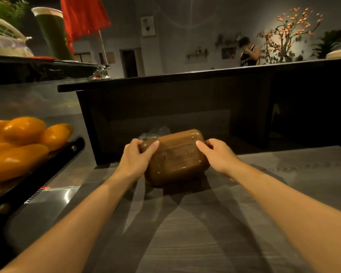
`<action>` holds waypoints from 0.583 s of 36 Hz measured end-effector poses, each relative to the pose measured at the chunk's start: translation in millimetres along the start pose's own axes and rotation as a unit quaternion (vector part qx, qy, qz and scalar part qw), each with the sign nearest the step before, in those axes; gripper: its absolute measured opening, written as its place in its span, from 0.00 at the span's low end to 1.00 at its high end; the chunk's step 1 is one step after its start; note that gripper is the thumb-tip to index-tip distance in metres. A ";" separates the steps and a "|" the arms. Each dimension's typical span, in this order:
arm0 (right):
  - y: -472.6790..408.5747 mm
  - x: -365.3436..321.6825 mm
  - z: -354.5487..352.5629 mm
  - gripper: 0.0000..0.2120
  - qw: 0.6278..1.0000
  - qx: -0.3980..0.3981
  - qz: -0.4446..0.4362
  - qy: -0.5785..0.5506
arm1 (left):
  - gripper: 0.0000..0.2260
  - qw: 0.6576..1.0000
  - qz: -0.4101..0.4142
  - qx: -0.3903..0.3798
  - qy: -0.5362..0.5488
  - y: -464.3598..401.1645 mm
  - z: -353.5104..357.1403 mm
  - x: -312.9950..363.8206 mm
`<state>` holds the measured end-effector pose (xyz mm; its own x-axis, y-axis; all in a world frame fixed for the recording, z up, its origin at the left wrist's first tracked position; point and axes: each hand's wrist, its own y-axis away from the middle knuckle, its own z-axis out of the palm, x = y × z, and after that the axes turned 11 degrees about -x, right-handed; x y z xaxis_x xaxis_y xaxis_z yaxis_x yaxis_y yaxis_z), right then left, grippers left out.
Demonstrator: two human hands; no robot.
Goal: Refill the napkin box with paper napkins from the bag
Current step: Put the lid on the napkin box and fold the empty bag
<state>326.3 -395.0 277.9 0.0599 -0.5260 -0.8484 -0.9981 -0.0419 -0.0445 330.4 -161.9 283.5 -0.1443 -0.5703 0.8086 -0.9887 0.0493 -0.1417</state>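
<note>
The rounded brown wooden napkin box (175, 158) is held upside down on the grey wood-grain counter (205, 233), its underside turned up toward the camera, small feet and a recessed rectangular bottom panel on show. It is gripped from both sides: the left hand (139, 156) is curled round the left end, thumb laid across the top face, and the right hand (218, 154) is curled round the right end, thumb likewise pressed on the panel edge. Both sets of fingers are wrapped behind the box and largely hidden.

The opening step is judged to be in hand here: the base panel looks about to be slid or prised off so the box can be loaded from beneath. No napkins are seen yet. Just behind the box, something crinkled and clear (155, 133) is glimpsed; it may be the plastic bag of napkins, though the light is too dim to be sure.

What is called for next: steady pressure from both thumbs along the panel, with the box kept braced against the counter so that it is not tipped backward onto whatever lies behind. Off to the left, a black tray (47, 174) of yellow-orange fruit (24, 131) is well apart from the work.
</note>
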 end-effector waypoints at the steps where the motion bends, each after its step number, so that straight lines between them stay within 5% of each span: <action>1: -1.4 0.2 1.8 0.20 1.000 -0.018 0.012 -0.008 | 0.20 1.000 -0.010 -0.010 0.020 -1.8 0.0 0.2; 10: 7.4 0.7 1.0 0.20 0.998 -0.052 0.032 -0.013 | 0.22 0.998 -0.029 -0.056 -0.002 10.0 -1.8 -3.7; 21: 60.5 -11.2 -10.7 0.20 0.997 -0.069 0.042 0.012 | 0.29 0.984 -0.030 0.024 -0.173 69.9 5.1 11.7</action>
<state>265.4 -400.8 290.4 -0.0213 -0.5523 -0.8334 -0.9885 -0.1133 0.1003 259.8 -169.3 280.1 -0.0547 -0.8170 0.5740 -0.9909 -0.0266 -0.1323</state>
